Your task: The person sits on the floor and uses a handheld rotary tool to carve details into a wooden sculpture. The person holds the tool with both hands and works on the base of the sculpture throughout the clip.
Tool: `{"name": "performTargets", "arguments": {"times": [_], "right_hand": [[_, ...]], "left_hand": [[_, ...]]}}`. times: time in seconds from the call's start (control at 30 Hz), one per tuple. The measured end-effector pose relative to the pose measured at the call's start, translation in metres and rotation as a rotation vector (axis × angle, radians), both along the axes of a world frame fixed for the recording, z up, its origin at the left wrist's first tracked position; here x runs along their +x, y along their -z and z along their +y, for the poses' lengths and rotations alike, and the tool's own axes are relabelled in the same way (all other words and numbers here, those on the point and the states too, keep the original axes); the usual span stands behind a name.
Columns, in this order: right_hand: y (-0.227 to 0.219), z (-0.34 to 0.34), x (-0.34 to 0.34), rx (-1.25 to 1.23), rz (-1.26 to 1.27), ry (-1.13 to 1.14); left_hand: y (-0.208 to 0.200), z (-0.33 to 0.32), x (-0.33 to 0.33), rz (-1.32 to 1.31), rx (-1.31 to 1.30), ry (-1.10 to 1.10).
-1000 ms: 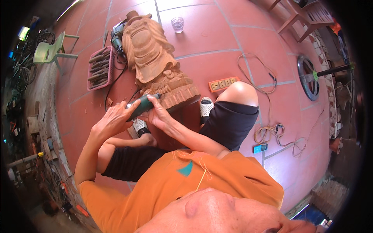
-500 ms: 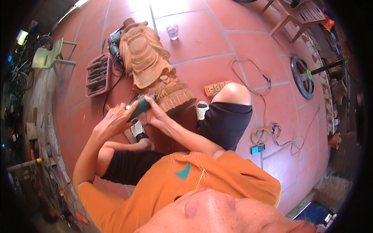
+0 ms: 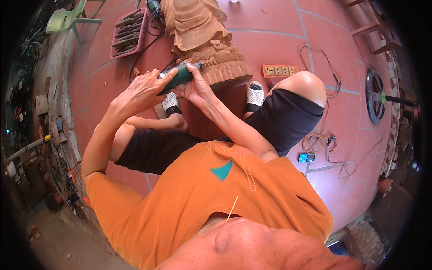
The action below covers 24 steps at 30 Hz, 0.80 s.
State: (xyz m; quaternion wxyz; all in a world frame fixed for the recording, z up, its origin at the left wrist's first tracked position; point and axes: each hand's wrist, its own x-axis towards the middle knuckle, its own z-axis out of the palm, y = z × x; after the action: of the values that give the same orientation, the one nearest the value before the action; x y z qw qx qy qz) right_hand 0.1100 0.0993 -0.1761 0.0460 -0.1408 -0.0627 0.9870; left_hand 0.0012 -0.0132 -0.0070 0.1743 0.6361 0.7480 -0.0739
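A carved wooden statue lies on the red tiled floor in front of me, its ornate base toward my feet. My left hand grips the body of a green rotary carving tool. My right hand holds the tool's front end, its tip against the base carving. I sit on the floor in black shorts and white sandals, with my right knee raised.
A pink tray of chisels lies to the left of the statue, near a green plastic chair. An orange power strip and loose cables lie at right. A wheel and wooden furniture stand farther right. Clutter lines the left wall.
The view has tilted down and closer, so the statue now sits higher in the picture. Both hands keep their hold on the green tool at the statue's base.
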Motion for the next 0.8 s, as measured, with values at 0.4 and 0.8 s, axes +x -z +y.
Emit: {"name": "performTargets", "arguments": {"times": [0.4,0.8], "right_hand": [[-0.005,-0.006,0.006,-0.023,-0.045,0.020],[-0.006,-0.015,0.004,-0.071,-0.021,0.000]], "left_hand": [[-0.004,0.000,0.000,-0.038,-0.020,-0.009],[-0.006,-0.009,-0.005,-0.052,-0.047,-0.044]]}}
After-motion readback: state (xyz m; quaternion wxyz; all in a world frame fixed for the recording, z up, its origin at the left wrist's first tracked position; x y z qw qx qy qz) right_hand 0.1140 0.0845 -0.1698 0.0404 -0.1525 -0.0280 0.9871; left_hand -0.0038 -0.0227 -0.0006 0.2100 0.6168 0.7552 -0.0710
